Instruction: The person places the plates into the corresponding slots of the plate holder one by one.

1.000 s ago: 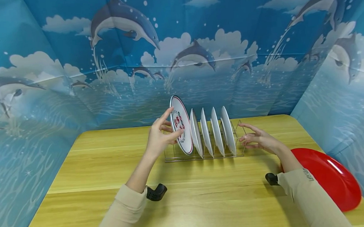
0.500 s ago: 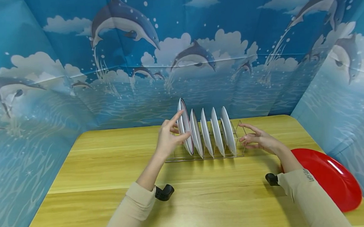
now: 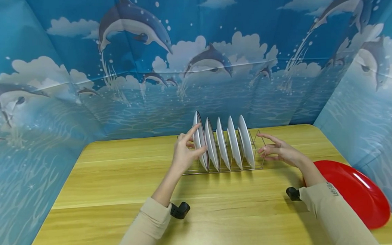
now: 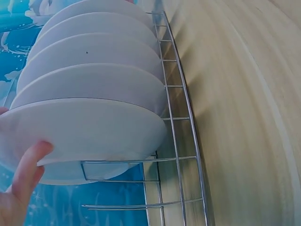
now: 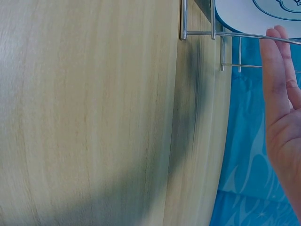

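At the left end, over the pale yellowish wooden table (image 3: 98,181), holding with the left hand (image 3: 184,151) a round white ceramic-looking plate with a dark-lined rim (image 3: 200,139). Turned within the last second from showing its printed face to standing nearly edge-on, then lowered; now about level at the bottom with the rest of the row in the long silver wire rack (image 4: 192,117). By judgement, seated or almost seated in its slot, so well along with this placement, though not yet let go.

Reaching in from the lower left, index finger high by the rim, thumb lower across the front edge: pinched round the plate, other fingers partly hidden behind it.

Next along, four plain-backed round white plates (image 3: 233,144), upright with a slight leftward lean, spaced out in the same rack.

Farther right, touching the rack's end wire with the right hand (image 3: 282,153), unmoved over that second: fingers lightly bent to nearly straight, two side by side in the right wrist view. Cannot tell how firmly pressed.

At far right, a glossy red round plate (image 3: 358,191), flat on the table, partly covered by the beige right sleeve (image 3: 336,215).
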Demonstrator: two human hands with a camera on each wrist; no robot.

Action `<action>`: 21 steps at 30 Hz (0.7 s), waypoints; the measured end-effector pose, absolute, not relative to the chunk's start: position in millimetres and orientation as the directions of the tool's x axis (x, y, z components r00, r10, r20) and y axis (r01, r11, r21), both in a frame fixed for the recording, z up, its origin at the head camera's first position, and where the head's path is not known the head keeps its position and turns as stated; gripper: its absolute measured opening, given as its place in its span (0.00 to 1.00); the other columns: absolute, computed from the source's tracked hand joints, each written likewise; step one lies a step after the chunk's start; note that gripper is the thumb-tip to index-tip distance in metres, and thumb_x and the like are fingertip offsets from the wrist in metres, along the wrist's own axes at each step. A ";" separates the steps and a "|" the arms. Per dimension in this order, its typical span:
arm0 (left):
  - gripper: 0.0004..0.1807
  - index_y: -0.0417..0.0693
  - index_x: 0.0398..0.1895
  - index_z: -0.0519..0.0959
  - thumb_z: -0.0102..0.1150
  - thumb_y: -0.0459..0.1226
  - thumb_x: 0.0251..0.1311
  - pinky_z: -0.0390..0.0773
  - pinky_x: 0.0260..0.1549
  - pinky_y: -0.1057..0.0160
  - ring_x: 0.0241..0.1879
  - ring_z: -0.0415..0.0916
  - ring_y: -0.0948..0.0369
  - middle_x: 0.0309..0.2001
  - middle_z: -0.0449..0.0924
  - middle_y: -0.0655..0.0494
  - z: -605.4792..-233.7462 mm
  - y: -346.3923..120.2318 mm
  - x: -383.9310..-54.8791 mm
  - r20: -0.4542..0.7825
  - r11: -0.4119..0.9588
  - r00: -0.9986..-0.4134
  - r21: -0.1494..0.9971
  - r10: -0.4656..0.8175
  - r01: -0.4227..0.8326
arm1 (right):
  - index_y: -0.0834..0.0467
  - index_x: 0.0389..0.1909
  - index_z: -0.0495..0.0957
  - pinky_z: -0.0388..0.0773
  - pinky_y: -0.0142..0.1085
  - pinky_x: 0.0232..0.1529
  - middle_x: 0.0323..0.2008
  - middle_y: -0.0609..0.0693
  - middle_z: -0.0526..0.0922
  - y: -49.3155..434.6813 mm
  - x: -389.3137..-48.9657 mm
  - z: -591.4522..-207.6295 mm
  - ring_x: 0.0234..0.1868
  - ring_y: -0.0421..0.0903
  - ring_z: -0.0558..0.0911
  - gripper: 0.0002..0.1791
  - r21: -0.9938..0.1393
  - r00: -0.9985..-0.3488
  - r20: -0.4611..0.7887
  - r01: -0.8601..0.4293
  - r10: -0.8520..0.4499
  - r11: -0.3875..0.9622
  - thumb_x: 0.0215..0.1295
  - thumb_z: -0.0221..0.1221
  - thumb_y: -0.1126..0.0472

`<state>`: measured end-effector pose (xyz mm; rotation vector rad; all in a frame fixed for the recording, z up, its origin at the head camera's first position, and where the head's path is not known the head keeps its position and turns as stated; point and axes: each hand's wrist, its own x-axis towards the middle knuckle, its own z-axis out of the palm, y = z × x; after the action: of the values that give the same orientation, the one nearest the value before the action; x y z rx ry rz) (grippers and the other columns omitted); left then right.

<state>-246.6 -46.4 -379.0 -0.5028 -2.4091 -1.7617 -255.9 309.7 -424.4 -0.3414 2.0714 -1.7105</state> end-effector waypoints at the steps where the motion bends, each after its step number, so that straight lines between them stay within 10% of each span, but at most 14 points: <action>1: 0.38 0.66 0.63 0.66 0.67 0.34 0.48 0.80 0.18 0.65 0.36 0.67 0.53 0.39 0.63 0.44 -379.5 -46.3 -246.7 0.287 0.273 -0.938 0.902 0.196 0.333 | 0.53 0.72 0.39 0.76 0.41 0.51 0.45 0.54 0.76 309.5 -255.7 -424.3 0.48 0.49 0.77 0.34 -0.975 -0.877 -0.169 0.081 -0.450 0.208 0.71 0.45 0.60; 21: 0.39 0.69 0.65 0.61 0.67 0.41 0.49 0.76 0.38 0.60 0.35 0.65 0.53 0.41 0.62 0.42 -382.5 -50.4 -247.6 0.277 0.345 -0.927 0.869 0.255 0.354 | 0.52 0.72 0.40 0.76 0.42 0.51 0.45 0.54 0.76 309.1 -255.7 -424.8 0.48 0.50 0.77 0.34 -0.978 -0.874 -0.158 0.074 -0.459 0.195 0.71 0.45 0.60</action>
<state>-247.6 -50.4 -382.5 -0.5678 -2.4990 -1.6527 -255.7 309.1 -424.8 -0.3593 2.0598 -1.7219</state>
